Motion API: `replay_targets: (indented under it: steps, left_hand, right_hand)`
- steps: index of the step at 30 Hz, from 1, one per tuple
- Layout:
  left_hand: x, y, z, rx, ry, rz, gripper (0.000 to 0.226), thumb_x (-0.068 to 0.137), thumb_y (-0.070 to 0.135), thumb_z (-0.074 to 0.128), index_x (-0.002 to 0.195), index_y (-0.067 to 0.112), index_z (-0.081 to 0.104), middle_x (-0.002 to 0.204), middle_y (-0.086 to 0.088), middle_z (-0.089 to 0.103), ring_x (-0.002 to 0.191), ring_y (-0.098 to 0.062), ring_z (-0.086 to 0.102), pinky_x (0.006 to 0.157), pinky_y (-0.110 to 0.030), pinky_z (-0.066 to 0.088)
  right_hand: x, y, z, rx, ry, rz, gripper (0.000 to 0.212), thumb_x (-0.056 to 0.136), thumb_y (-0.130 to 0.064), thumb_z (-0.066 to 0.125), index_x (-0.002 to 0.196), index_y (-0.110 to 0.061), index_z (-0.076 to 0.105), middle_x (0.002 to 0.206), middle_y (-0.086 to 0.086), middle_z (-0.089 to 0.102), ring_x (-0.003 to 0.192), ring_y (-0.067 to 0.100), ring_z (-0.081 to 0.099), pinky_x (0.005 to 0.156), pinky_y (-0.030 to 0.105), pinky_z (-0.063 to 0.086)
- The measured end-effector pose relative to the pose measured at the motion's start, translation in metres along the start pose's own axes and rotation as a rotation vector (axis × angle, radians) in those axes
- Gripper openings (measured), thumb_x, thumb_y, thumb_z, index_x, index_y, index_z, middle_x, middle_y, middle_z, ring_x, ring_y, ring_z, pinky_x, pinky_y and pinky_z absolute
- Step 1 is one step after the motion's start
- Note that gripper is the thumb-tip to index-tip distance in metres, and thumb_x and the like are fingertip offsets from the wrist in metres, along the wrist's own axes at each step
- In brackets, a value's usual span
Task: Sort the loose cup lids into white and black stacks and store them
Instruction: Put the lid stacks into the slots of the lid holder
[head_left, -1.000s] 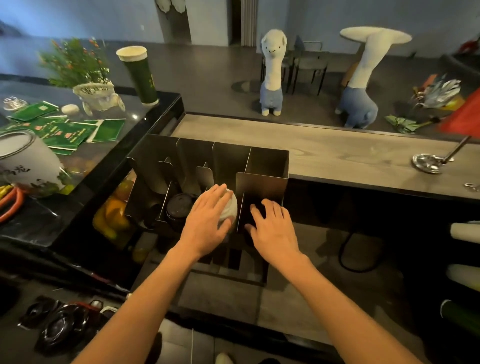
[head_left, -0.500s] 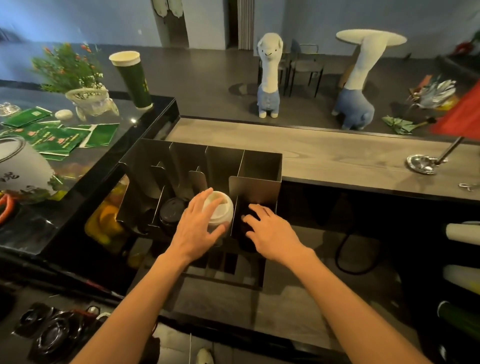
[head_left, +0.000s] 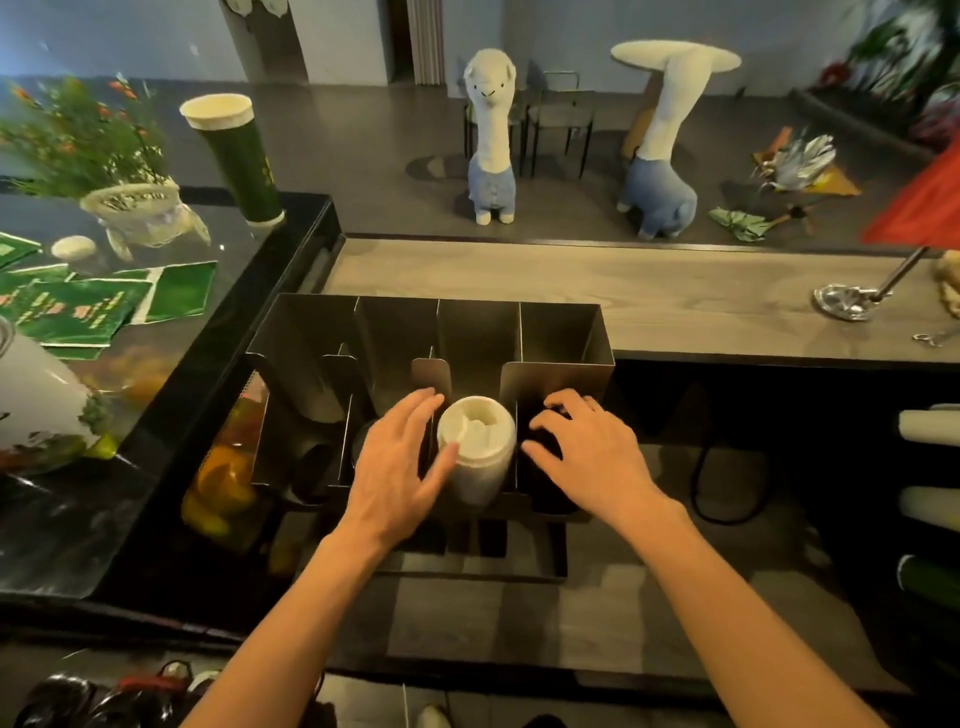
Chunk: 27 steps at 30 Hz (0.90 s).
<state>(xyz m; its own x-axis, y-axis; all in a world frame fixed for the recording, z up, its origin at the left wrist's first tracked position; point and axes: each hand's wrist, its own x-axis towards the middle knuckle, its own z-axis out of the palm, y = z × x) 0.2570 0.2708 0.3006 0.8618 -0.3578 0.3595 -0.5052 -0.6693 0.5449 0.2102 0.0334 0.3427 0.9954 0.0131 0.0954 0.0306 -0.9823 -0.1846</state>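
Head view. The left hand (head_left: 400, 462) lies flat with its fingers straight and together, reaching forward. Its thumb rests against the near left side of the white lid stack (head_left: 478, 441), and nothing is clasped.

The white lid stack stands just to the right of this hand, in the gap between the two hands. It is a leaning column of nested off-white lids. The topmost lid is round and domed, with a raised rim and a recessed, angular sip panel on its face. The column sits in the third slot from the left of the metal divider rack (head_left: 561, 332).

The right hand (head_left: 592, 457) is spread over the black lid stack (head_left: 548, 491), which lies directly beneath its palm in the rightmost slot. The fingers are arched with their tips down. Whether they clasp the lids cannot be told, as the stack shows only as a dark cylinder with little surface detail.

Beyond the fingertips of both hands runs a wooden counter (head_left: 675, 301). Far ahead of the left hand stands a green paper cup (head_left: 236, 156).
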Motion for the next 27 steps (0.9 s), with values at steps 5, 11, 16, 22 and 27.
replay_targets:
  steps: [5, 11, 16, 22, 27]
  left_hand:
    - [-0.003, -0.03, -0.019, 0.22, -0.1, -0.059, 0.054, 0.091, 0.031, 0.072, 0.141, 0.015, 0.056, 0.142, -0.003, 0.057, 0.13, -0.023, 0.056, 0.11, -0.041, 0.045]
    - [-0.008, -0.05, -0.02, 0.263, -0.218, 0.072, 0.068, 0.092, 0.035, 0.07, 0.153, 0.023, 0.043, 0.16, 0.0, 0.039, 0.151, -0.021, 0.031, 0.123, -0.037, 0.021]
    - [-0.006, -0.058, -0.025, 0.284, -0.247, 0.098, 0.066, 0.095, 0.04, 0.066, 0.154, 0.025, 0.041, 0.161, 0.001, 0.037, 0.153, -0.021, 0.028, 0.124, -0.038, 0.019]
    - [-0.012, -0.046, -0.017, 0.251, -0.187, 0.007, 0.068, 0.093, 0.037, 0.07, 0.154, 0.024, 0.041, 0.16, -0.002, 0.037, 0.152, -0.023, 0.03, 0.124, -0.041, 0.025]
    - [-0.014, -0.048, -0.009, 0.205, -0.154, -0.028, 0.064, 0.096, 0.044, 0.063, 0.152, 0.022, 0.042, 0.162, -0.007, 0.032, 0.153, -0.025, 0.027, 0.123, -0.042, 0.024]
  right_hand:
    - [0.008, -0.053, 0.016, 0.256, 0.294, -0.121, 0.038, 0.098, -0.043, 0.053, 0.129, -0.021, 0.06, 0.136, -0.001, 0.053, 0.125, 0.015, 0.048, 0.099, 0.032, 0.048]
    - [0.019, -0.078, 0.04, 0.063, 0.042, -0.17, 0.051, 0.102, -0.047, 0.034, 0.151, -0.033, 0.035, 0.158, 0.0, 0.029, 0.148, 0.019, 0.018, 0.119, 0.043, 0.022]
    - [0.024, -0.072, 0.041, 0.035, 0.028, -0.115, 0.054, 0.1, -0.052, 0.041, 0.151, -0.034, 0.034, 0.153, -0.003, 0.031, 0.144, 0.02, 0.025, 0.116, 0.044, 0.028]
    - [0.025, -0.069, 0.042, 0.175, 0.044, -0.151, 0.052, 0.096, -0.047, 0.052, 0.145, -0.033, 0.043, 0.15, -0.008, 0.037, 0.142, 0.012, 0.027, 0.117, 0.039, 0.027]
    - [0.023, -0.073, 0.045, 0.176, 0.089, -0.16, 0.051, 0.095, -0.047, 0.052, 0.142, -0.03, 0.044, 0.149, -0.006, 0.04, 0.141, 0.015, 0.032, 0.116, 0.041, 0.029]
